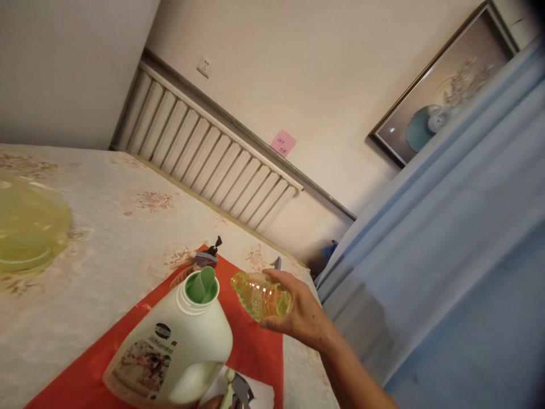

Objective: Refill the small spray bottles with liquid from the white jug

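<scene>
Yellow liquid fills the small ribbed bottle (260,295), which is held on its side in the right hand (298,315), its open neck turned toward the spout of the white jug (170,355). The grip of that hand is closed around the bottle's base end, fingers curled over the top and thumb beneath, so that the neck is left free and can be lined up with the jug. The jug is tilted with its uncapped mouth and green pouring lip (202,285) raised toward the small bottle; the two openings are near one another but not touching.

Only a sliver of the left hand (212,403) is seen at the bottom edge, under the jug; it is probably supporting the jug's base, though whether its grip is closed cannot be told. A grey-and-green trigger sprayer head (237,391) lies just beside it.

Everything is kept over a red mat (251,346) spread on the floral worktop (119,238), presumably so that drips are caught. A brown spray bottle (200,262) lies on the mat behind the jug, and a pale green dish (28,227) sits well apart at the left.
</scene>
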`<act>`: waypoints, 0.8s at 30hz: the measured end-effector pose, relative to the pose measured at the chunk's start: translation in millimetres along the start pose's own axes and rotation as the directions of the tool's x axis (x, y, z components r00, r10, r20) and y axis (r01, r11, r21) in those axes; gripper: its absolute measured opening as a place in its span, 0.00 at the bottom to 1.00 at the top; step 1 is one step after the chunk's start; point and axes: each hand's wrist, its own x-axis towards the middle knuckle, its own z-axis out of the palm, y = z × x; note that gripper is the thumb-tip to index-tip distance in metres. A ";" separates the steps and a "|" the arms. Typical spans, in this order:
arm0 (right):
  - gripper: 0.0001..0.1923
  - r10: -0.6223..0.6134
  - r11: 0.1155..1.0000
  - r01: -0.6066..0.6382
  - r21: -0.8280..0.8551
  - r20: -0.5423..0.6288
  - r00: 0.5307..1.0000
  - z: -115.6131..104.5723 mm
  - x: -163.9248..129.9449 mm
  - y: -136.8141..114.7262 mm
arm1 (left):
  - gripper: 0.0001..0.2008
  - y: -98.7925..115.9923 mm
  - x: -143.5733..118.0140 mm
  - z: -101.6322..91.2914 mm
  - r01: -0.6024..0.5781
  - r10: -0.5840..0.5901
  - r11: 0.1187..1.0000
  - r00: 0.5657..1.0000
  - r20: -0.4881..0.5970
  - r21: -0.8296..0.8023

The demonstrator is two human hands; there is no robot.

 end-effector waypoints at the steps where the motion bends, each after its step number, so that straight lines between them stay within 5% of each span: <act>1: 0.40 -0.017 0.999 0.018 -0.041 0.018 1.000 -0.7 3.0 -4.5 | 0.17 9.9 3.1 -5.3 -0.017 0.017 1.000 1.000 -0.012 -0.006; 9: 0.41 -0.103 0.948 0.136 -0.286 0.127 0.987 -5.3 19.6 -30.5 | 0.14 127.4 33.8 -71.4 -0.193 0.185 0.981 0.969 -0.165 -0.032; 12: 0.41 -0.127 0.924 0.170 -0.341 0.144 0.981 -5.8 22.2 -36.3 | 0.14 156.5 41.7 -90.4 -0.225 0.214 0.974 0.955 -0.207 -0.030; 24: 0.40 -0.161 0.831 0.247 -0.499 0.209 0.965 -8.1 26.7 -47.8 | 0.13 170.2 45.1 -97.0 -0.252 0.243 0.968 0.946 -0.216 -0.016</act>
